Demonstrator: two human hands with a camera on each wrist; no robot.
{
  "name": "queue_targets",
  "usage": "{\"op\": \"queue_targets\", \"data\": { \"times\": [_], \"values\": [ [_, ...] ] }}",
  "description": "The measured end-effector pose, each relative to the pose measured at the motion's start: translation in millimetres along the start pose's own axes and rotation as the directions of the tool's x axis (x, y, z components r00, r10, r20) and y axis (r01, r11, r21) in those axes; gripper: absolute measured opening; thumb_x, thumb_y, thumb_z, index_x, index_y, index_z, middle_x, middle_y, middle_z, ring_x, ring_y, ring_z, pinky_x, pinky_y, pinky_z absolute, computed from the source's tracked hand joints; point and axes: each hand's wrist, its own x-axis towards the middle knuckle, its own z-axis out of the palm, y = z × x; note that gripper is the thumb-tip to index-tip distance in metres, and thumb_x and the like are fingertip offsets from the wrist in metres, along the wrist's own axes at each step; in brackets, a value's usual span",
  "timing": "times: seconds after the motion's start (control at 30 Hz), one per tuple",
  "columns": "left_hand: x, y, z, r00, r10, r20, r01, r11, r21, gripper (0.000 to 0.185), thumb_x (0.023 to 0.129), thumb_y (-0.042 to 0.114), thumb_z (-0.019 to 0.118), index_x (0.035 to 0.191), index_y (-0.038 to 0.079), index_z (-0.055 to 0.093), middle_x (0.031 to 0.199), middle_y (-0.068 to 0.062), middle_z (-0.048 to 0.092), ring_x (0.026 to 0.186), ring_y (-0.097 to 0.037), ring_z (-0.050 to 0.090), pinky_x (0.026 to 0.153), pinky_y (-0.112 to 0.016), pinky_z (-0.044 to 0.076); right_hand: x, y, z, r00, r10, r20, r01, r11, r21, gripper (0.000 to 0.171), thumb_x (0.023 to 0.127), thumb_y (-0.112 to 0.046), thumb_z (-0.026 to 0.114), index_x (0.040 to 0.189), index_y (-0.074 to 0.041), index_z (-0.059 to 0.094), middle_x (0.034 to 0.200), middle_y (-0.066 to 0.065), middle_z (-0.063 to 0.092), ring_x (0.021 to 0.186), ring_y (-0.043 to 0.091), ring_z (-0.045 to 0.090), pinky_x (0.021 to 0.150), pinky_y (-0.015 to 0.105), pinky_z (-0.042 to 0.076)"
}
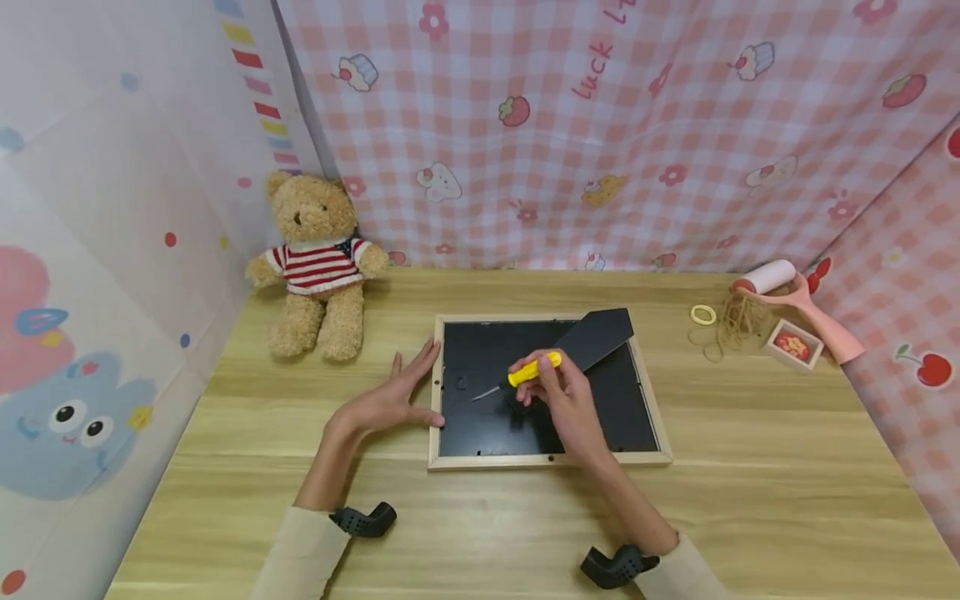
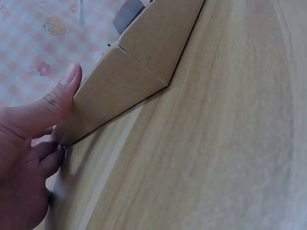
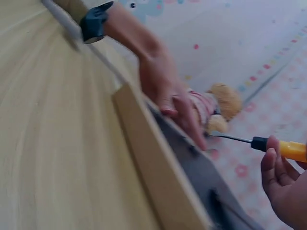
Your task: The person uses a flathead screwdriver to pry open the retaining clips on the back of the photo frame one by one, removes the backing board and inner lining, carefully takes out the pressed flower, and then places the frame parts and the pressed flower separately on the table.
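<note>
My left hand [image 1: 390,400]: fingers straight, steadying frame [image 1: 438,460] edge | my right hand [image 1: 566,400]: pinching yellow screwdriver [image 1: 525,373] over frame back | desk [image 1: 750,500].

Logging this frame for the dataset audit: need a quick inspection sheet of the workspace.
Surface: wooden table, light grain.
Job's things: picture frame lying face down, black backing up, its stand flap raised; yellow-handled screwdriver over the backing.
Clutter: teddy bear at back left; lint roller, rubber bands and small box at back right.
Hands: left hand rests against the frame's left edge, fingers straight; right hand grips the screwdriver.
Cables: nothing seen.
Surroundings: pink checked cloth behind and right, cartoon-print wall left.
</note>
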Motion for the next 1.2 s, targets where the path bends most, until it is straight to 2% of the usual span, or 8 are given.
{"op": "queue_targets", "data": {
  "times": [0.2, 0.37, 0.5, 0.67, 0.8, 1.03, 1.2],
  "values": [
    [1.7, 1.0, 1.0, 1.000, 0.003, -0.001, -0.003, 1.000, 0.013, 0.126, 0.093, 0.037, 0.089, 0.177, 0.010, -0.001, 0.183, -0.017, -0.015, 0.165, -0.046, -0.026, 0.129, -0.063, -0.026, 11, 20, 20, 0.999, -0.020, 0.025, 0.022, 0.997, -0.079, 0.022, 0.116, -0.010, 0.053, 0.130, 0.006, 0.060, 0.124, 0.029, 0.072, 0.085, 0.013, 0.069, 0.077, 0.022, 0.061],
    [2.6, 1.9, 0.7, 1.000, 0.001, -0.003, -0.001, 1.000, 0.025, 0.126, 0.093, 0.035, 0.089, 0.177, 0.009, -0.001, 0.183, -0.019, -0.014, 0.164, -0.048, -0.027, 0.129, -0.065, -0.024, 15, 26, 24, 0.996, -0.046, 0.071, 0.052, 0.996, -0.079, 0.021, 0.113, -0.002, 0.056, 0.131, 0.007, 0.058, 0.126, 0.030, 0.072, 0.087, 0.016, 0.070, 0.080, 0.021, 0.061],
    [2.4, 4.3, 0.6, 1.000, -0.021, -0.008, 0.021, 0.999, 0.040, 0.125, 0.093, 0.031, 0.089, 0.177, 0.011, 0.000, 0.184, -0.016, -0.014, 0.166, -0.045, -0.025, 0.131, -0.063, -0.023, 17, 25, 23, 0.990, -0.068, 0.126, 0.078, 0.994, -0.075, 0.021, 0.112, 0.000, 0.056, 0.132, 0.007, 0.058, 0.130, 0.031, 0.070, 0.092, 0.017, 0.070, 0.086, 0.020, 0.061],
    [1.8, 7.5, 1.1, 0.999, -0.044, -0.006, 0.044, 0.998, 0.040, 0.123, 0.094, 0.025, 0.089, 0.177, 0.011, 0.000, 0.184, -0.015, -0.013, 0.167, -0.043, -0.023, 0.132, -0.062, -0.021, 16, 23, 22, 0.982, -0.042, 0.183, 0.050, 0.998, -0.041, 0.020, 0.111, 0.001, 0.058, 0.130, 0.008, 0.058, 0.133, 0.032, 0.065, 0.099, 0.014, 0.069, 0.092, 0.020, 0.061],
    [1.8, 5.8, 1.1, 0.999, -0.035, -0.009, 0.036, 0.999, 0.036, 0.123, 0.094, 0.024, 0.089, 0.177, 0.010, 0.000, 0.184, -0.016, -0.014, 0.166, -0.045, -0.025, 0.131, -0.064, -0.022, 16, 23, 21, 0.979, -0.016, 0.203, 0.024, 0.999, -0.036, 0.020, 0.110, 0.001, 0.060, 0.129, 0.009, 0.058, 0.132, 0.031, 0.063, 0.101, 0.013, 0.069, 0.094, 0.020, 0.061],
    [0.8, 3.8, 0.6, 1.000, -0.019, -0.011, 0.020, 0.999, 0.040, 0.125, 0.093, 0.034, 0.089, 0.177, 0.010, 0.001, 0.184, -0.017, -0.013, 0.165, -0.047, -0.024, 0.131, -0.065, -0.021, 18, 24, 20, 0.975, -0.012, 0.223, 0.025, 0.998, -0.055, 0.022, 0.109, 0.004, 0.061, 0.130, 0.011, 0.060, 0.128, 0.031, 0.064, 0.100, 0.011, 0.070, 0.095, 0.020, 0.062],
    [0.8, -5.7, 2.1, 0.999, -0.026, -0.021, 0.027, 0.999, 0.022, 0.125, 0.092, 0.044, 0.089, 0.178, 0.017, 0.002, 0.185, -0.010, -0.013, 0.164, -0.044, -0.029, 0.131, -0.065, -0.020, 23, 21, 23, 0.969, -0.009, 0.246, 0.047, 0.988, -0.149, 0.023, 0.107, 0.005, 0.063, 0.130, 0.008, 0.063, 0.127, 0.027, 0.068, 0.101, 0.014, 0.072, 0.096, 0.022, 0.062]
  ]
}}
